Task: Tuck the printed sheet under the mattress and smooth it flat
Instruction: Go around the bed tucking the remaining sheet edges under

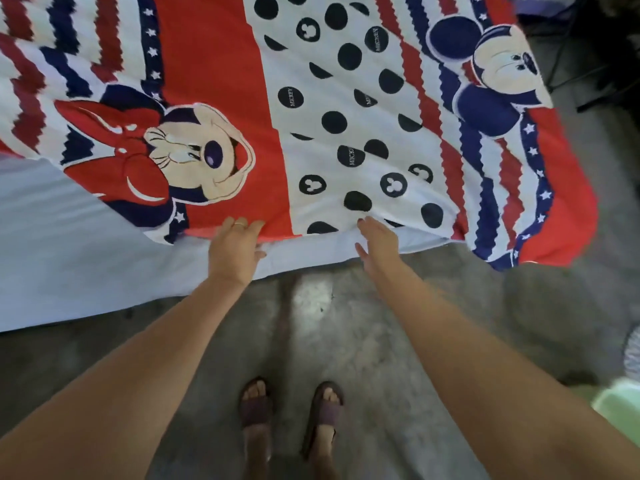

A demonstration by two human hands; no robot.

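The printed sheet, red, white and navy with cartoon mice, dots and stripes, lies spread over a pale blue mattress. Its near edge stops short of the mattress side, and its right corner hangs down over the floor. My left hand pinches the sheet's red near edge, fingers on top and thumb beneath. My right hand reaches to the white dotted edge, fingertips touching the cloth; its grip is hidden from me.
Grey concrete floor runs in front of the mattress, where my sandalled feet stand. A pale green object sits at the right edge. Dark cables and clutter lie at the upper right.
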